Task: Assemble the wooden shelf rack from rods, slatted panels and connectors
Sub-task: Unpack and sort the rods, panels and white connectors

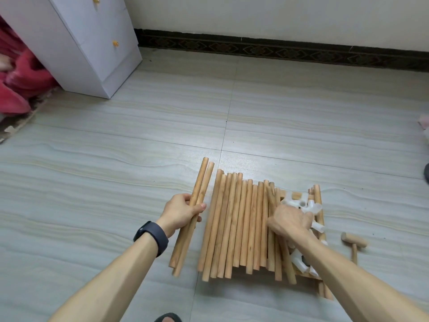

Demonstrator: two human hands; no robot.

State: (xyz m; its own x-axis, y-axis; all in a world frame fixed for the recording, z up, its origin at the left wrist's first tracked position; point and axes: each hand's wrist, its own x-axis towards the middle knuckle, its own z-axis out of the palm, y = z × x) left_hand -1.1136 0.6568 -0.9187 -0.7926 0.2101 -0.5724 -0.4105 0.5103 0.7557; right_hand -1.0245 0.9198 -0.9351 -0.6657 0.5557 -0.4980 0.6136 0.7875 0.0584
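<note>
- My left hand (pixel 183 211) grasps two rods (pixel 202 182), thumb wrapped over them; they slant up toward 12 o'clock, just off the pile's 9 o'clock side.
- Rod pile (pixel 234 221) lies side by side on the floor (pixel 116 170).
- My right hand (pixel 290 220) rests, knuckles up, on the pile's 3 o'clock edge beside the white connectors (pixel 299 202); fingers hidden, so I cannot tell its grasp.
- Wooden mallet (pixel 354 240) lies on the floor at 3 o'clock of the connectors.
- White cabinet (pixel 92 43) stands at 10 o'clock.
</note>
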